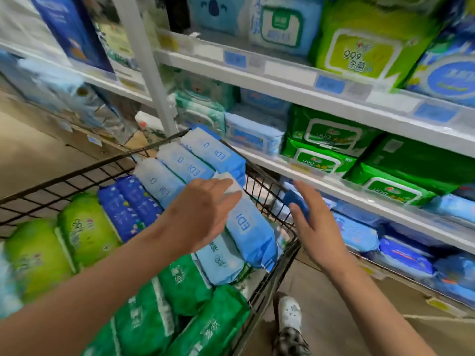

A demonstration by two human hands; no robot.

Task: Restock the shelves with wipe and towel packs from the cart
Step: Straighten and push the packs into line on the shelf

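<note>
Head view: the left hand (203,209) lies flat, fingers straight and close together, on an EDI pack (248,227) at the right side of the cart (64,186). The fingertips reach the pack's white upper end, and no finger curls round it. The right hand (317,222) is spread too, fingers straight and together, just outside the cart's right rim and in front of the lower shelves (295,73). Its fingertips overlap a dark blue pack (295,199); whether they touch it cannot be told. The pack under the left hand is light blue and pillow-shaped with crimped ends, and "EDI" is printed along it in darker blue. It rests tilted on a paler blue pack. Behind it three like packs (185,160) stand side by side, marked "EDI 0". The cart also holds green packs (185,286) near the camera, lime packs (84,227) on the left and navy packs (128,204) in the middle; their print is too blurred to read. On the shelves, green wipe packs (331,134) read "999", as does a lime pack above (359,52). Blue packs (359,233) fill the lower shelf, and blue price tags (329,84) line the shelf edges.
</note>
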